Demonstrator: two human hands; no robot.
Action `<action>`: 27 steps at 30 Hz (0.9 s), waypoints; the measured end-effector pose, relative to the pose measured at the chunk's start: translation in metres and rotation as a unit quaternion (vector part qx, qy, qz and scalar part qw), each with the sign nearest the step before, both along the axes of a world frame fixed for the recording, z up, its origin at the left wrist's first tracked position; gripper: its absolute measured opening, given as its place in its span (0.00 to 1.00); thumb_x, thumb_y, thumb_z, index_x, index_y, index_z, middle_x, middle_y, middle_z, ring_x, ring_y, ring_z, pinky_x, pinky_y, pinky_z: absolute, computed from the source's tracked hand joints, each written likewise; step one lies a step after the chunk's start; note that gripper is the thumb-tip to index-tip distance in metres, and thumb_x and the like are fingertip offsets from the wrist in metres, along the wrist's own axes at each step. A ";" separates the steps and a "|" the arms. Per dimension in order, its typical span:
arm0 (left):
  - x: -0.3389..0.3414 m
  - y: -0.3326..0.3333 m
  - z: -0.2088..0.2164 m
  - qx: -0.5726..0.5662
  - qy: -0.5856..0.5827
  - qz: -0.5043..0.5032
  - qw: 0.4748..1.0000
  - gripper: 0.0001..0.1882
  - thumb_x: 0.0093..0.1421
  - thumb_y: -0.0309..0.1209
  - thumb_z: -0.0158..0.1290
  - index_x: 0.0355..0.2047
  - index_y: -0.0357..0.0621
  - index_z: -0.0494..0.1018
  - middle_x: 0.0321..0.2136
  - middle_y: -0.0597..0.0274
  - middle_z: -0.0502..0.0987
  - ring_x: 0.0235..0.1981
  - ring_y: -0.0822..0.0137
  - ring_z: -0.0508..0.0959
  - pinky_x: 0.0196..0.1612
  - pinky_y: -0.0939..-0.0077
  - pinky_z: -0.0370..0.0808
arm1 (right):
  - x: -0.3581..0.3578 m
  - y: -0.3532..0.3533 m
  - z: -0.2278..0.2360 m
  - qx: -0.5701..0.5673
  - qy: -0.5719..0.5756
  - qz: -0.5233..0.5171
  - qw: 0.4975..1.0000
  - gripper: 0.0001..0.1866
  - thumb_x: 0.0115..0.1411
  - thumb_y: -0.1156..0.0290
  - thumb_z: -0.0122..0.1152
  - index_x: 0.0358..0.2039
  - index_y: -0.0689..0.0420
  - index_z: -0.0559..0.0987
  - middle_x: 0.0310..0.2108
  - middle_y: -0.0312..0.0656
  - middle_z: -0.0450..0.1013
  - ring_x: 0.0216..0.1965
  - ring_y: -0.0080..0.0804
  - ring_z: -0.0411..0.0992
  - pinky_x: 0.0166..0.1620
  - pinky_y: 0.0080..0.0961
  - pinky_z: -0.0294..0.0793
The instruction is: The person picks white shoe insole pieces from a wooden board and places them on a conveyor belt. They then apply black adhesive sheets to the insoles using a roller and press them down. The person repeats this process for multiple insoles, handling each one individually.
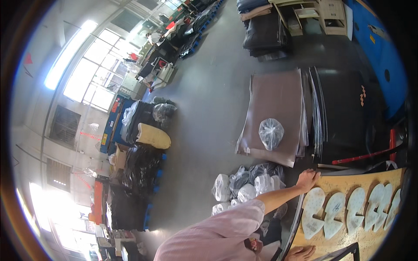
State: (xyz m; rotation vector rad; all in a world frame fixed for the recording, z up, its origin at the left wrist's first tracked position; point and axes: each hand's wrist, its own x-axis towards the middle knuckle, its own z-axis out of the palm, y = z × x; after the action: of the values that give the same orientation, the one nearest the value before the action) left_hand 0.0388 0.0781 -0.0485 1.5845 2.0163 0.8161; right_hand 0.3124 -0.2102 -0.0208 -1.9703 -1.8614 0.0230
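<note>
A yellow-brown board (335, 185) lies to my right. White speckled flat pieces with rounded ends and notched sides, several in a row, rest on it; one such piece (313, 215) is nearest to me. My left hand (308, 179), at the end of a pink sleeve, is closed at the board's far left corner and seems to grip its edge. Low in the picture, my right hand (300, 253) rests on the board near its close edge, fingers stretched out and partly cut off by the frame. A dark bar (348, 252) crosses the board's near corner.
Beyond the board lie stacked brown sheets (278, 95) with a clear plastic-wrapped bundle (271, 134) on top, and black sheets (339, 113). Plastic-wrapped bundles (246, 191) sit on the floor beside me. A red bar (361, 157) stands near a blue machine (374, 48).
</note>
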 end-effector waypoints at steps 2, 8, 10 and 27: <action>0.012 -0.010 -0.013 0.001 -0.031 0.052 0.998 0.23 0.72 0.43 0.50 0.28 0.35 0.78 0.32 0.43 0.81 0.37 0.41 0.81 0.40 0.49 0.79 | 0.008 -0.011 0.000 0.006 0.016 -0.022 1.000 0.26 0.72 0.54 0.52 0.56 0.66 0.73 0.56 0.59 0.73 0.57 0.63 0.71 0.57 0.60 0.72; 0.007 -0.006 -0.028 0.011 -0.039 0.082 0.996 0.26 0.73 0.44 0.50 0.25 0.33 0.75 0.28 0.37 0.78 0.32 0.36 0.79 0.34 0.45 0.75 | -0.007 -0.005 0.004 0.058 -0.016 -0.056 0.997 0.22 0.73 0.54 0.50 0.51 0.60 0.79 0.45 0.53 0.76 0.47 0.54 0.73 0.55 0.54 0.69; 0.005 -0.009 -0.030 0.026 -0.027 0.071 0.997 0.26 0.73 0.43 0.50 0.25 0.33 0.74 0.29 0.37 0.77 0.33 0.35 0.79 0.33 0.45 0.75 | 0.001 -0.009 -0.001 0.014 0.007 -0.054 0.998 0.24 0.72 0.54 0.52 0.55 0.63 0.75 0.51 0.56 0.74 0.53 0.59 0.71 0.57 0.57 0.70; -0.003 -0.016 -0.029 0.097 -0.032 0.058 0.993 0.21 0.74 0.36 0.50 0.26 0.33 0.73 0.24 0.41 0.75 0.28 0.38 0.78 0.30 0.52 0.72 | 0.009 -0.040 -0.007 -0.136 0.095 -0.045 0.985 0.29 0.69 0.62 0.58 0.64 0.68 0.69 0.65 0.58 0.67 0.67 0.64 0.62 0.68 0.57 0.59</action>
State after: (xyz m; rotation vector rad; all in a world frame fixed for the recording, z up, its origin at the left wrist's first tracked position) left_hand 0.0354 0.0622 -0.0772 1.5304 2.0507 1.1230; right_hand 0.3215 -0.2499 -0.0274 -2.1457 -1.7181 0.4448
